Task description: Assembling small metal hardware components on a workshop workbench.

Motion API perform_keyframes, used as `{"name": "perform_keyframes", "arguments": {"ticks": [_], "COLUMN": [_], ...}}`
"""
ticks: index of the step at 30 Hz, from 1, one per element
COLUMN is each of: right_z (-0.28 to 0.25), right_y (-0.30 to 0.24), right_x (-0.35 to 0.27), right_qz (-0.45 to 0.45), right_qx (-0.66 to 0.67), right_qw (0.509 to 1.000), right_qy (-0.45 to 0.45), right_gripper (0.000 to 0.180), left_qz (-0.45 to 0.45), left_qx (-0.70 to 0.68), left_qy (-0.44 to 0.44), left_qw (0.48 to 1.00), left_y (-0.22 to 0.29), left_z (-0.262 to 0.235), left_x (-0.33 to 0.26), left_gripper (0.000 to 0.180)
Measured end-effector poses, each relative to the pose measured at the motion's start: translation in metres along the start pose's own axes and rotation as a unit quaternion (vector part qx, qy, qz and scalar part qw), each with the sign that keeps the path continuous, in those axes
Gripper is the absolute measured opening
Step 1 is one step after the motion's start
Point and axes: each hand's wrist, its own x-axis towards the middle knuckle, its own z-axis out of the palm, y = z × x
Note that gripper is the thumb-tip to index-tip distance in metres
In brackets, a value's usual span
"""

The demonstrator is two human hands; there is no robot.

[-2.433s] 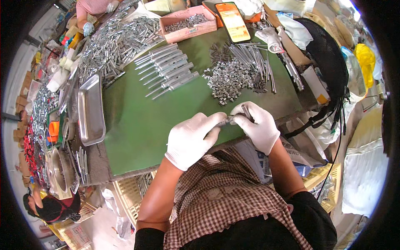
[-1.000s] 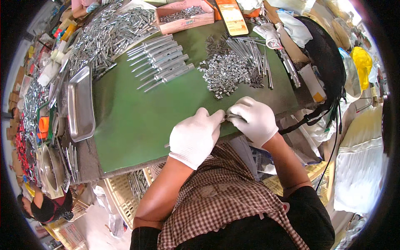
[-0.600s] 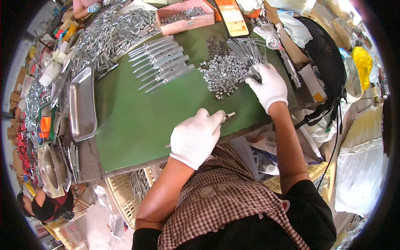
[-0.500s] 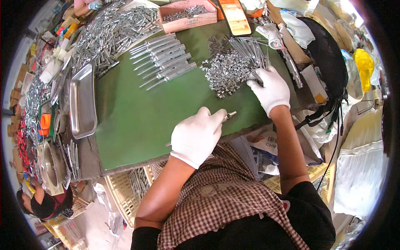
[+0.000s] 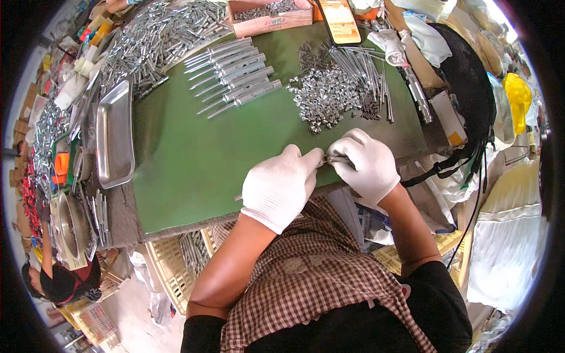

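My left hand, in a white knit glove, is closed around a slim metal tube; its thin rod end sticks out past the wrist side. My right hand, gloved too, pinches at the tube's other end, fingertips touching it; a small part there is mostly hidden. Just beyond lies a pile of small silvery metal pieces, with little dark screw-like pieces at its right edge. Thin metal rods lie behind them. Several metal tubes with thin rods rest in a row on the green mat.
A steel tray stands at the left edge. Behind are a heap of metal tubes, a pink box of small parts and a phone. A black mesh bag sits at right. Another person is at lower left.
My right hand has moved from the rods and small-piece pile toward me, to the end of the tube. The left hand keeps its hold in nearly the same place.
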Motion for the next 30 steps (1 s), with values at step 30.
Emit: {"name": "perform_keyframes", "arguments": {"ticks": [30], "right_z": [0.045], "right_y": [-0.006], "right_x": [0.018], "right_qz": [0.059], "right_qx": [0.651], "right_qw": [0.732], "right_qy": [0.192], "right_gripper": [0.046], "left_qz": [0.064], "left_qx": [0.088], "left_qy": [-0.013], "left_qw": [0.994], "left_y": [0.005], "left_z": [0.004], "left_x": [0.008], "left_gripper": [0.014]}}
